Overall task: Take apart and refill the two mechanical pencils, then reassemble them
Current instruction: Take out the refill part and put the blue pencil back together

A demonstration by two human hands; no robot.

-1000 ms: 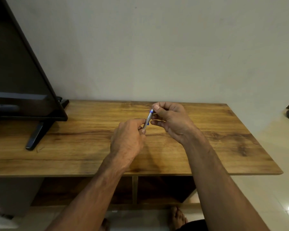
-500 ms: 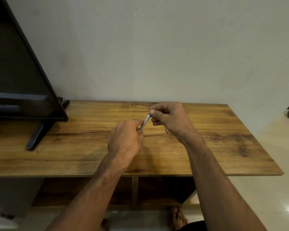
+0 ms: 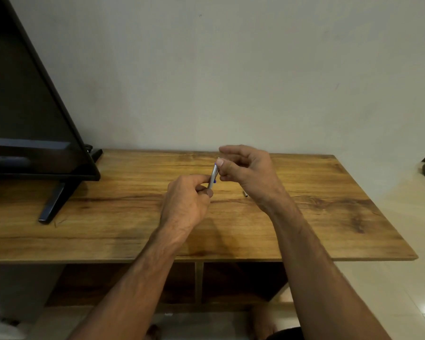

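I am holding the pencil (image 3: 213, 176) up over the middle of the tabletop (image 3: 123, 217), tilted with its top end away from me. My left hand (image 3: 187, 204) is clenched around its lower part, thumb and fingers pinching the silver barrel just below the blue clip. My right hand (image 3: 245, 173) is working at the top end, thumb tip pressing against the pencil's top while the forefinger is curving loosely above it; whether it is gripping a cap or a lead there is too small to tell. A small silver piece (image 3: 245, 194) is lying on the tabletop just beside my right wrist, probably a part already taken off. So I judge I am dealing with the top end of the first pencil, either opening it or feeding leads in. I cannot see a second pencil. The next move is calling for a steady left grip and a fine pinch from the right, keeping the top end aligned with the barrel. A television (image 3: 30, 114) is standing at the far left.
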